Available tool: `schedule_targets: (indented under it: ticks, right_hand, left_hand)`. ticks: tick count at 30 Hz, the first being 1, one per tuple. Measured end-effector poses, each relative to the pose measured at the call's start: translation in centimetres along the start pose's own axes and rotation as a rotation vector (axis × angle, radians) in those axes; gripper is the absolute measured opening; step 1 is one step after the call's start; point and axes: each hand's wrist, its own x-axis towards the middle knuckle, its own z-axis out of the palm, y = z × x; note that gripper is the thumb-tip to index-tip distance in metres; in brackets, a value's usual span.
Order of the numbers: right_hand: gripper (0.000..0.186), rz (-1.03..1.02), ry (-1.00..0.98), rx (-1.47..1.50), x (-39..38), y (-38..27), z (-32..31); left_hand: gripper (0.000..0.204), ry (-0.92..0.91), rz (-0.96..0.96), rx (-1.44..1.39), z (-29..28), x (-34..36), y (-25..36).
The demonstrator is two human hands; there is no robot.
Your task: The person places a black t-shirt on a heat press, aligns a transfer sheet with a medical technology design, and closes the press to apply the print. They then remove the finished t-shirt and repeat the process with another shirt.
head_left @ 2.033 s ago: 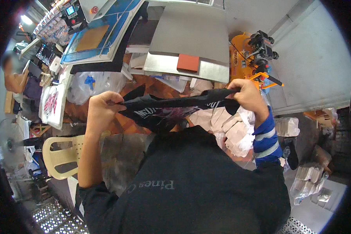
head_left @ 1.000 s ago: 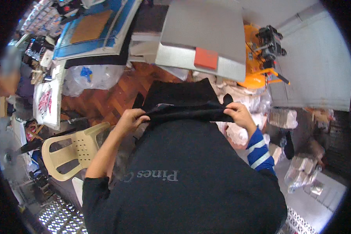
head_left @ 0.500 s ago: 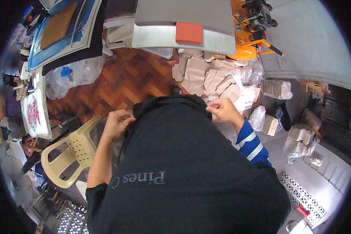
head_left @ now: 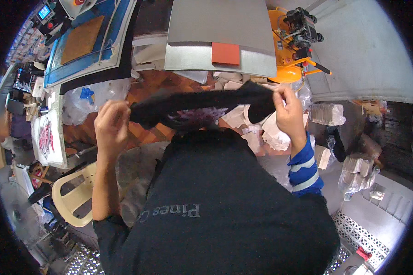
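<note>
A black T-shirt (head_left: 188, 101) with a pinkish-white print hangs stretched between my two hands, raised in front of my body. My left hand (head_left: 111, 127) pinches its left end with closed fingers. At the other end, my right hand (head_left: 290, 114) grips the cloth between thumb and fingers. The shirt sags and folds between them, so its full shape is hidden. Just beyond it stands a flat silver-grey board (head_left: 183, 59), under a thicker grey slab (head_left: 220, 20). A red-orange block (head_left: 225, 54) sits at the board's front.
Brown paper pieces (head_left: 270, 133) lie beyond my right hand. An orange machine (head_left: 289, 73) with a handle stands at the far right. A cream plastic chair (head_left: 62, 199) is by my left forearm. A blue framed screen (head_left: 55, 68) occupies the far left.
Both hands have risen and spread farther apart, moving away from my body. The black T-shirt has come up stretched between them, and its print now shows.
</note>
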Motion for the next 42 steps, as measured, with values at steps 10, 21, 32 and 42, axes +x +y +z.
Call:
schedule_targets:
  ticks: [10,21,32,42]
  right_hand:
    - [0.014,-0.243,0.081,0.213,6.5,-8.8,-6.8]
    - [0.025,-0.153,0.522,-0.251,5.4,-3.1,-5.7]
    - [0.015,-0.062,0.688,-0.178,22.6,-1.8,-10.6]
    - [0.023,-0.275,0.373,-0.556,61.2,7.7,-8.9]
  left_hand:
    - [0.024,0.404,0.285,-0.008,-5.1,6.8,2.4]
    - [0.028,0.180,0.329,0.002,-2.6,11.5,2.7]
    - [0.017,0.523,0.111,-0.377,4.0,28.4,0.6]
    - [0.022,0.274,-0.054,0.270,13.8,60.4,-9.7]
